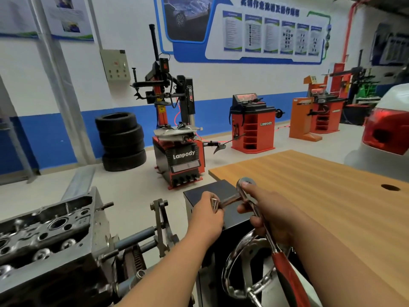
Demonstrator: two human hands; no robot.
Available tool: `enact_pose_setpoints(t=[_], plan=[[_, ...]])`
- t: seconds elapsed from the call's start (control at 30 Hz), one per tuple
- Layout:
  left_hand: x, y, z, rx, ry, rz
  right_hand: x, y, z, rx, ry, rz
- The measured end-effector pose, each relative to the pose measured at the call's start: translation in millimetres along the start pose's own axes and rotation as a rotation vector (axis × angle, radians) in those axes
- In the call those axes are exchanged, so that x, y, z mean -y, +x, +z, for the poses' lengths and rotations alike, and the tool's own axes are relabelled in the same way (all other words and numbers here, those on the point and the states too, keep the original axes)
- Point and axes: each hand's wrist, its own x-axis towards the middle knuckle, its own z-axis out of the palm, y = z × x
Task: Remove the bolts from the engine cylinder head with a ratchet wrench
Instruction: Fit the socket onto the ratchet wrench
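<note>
The grey engine cylinder head (46, 235) sits on a stand at the lower left, with several bolts and holes in its top face. In the middle, my right hand (265, 216) grips the chrome shaft of a ratchet wrench (254, 202) with a red and black handle, thumb near its round head. My left hand (207, 216) pinches a chrome socket (215, 204) on an extension bar that runs to the wrench head. Both hands are held above a black box, to the right of the cylinder head.
A chrome handwheel (241, 269) on the engine stand lies just under my right hand. A wooden table (321, 185) stretches to the right. Beyond stand a tyre changer (177, 156), stacked tyres (121, 140), red wheel balancers (254, 127) and a white car's rear (389, 129).
</note>
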Motion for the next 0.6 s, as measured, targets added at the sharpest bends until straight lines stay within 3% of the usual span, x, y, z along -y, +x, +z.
enact_pose_setpoints(t=[0.3,0.6], plan=[[-0.7,1.1,2.5,-0.073,-0.322,-0.114,1.9,-8.0,4.2,-0.061,0.04,-0.044],[6.7,4.8,3.8,-0.114,-0.179,-0.074,-8.9,-5.0,9.0,0.002,0.078,0.066]])
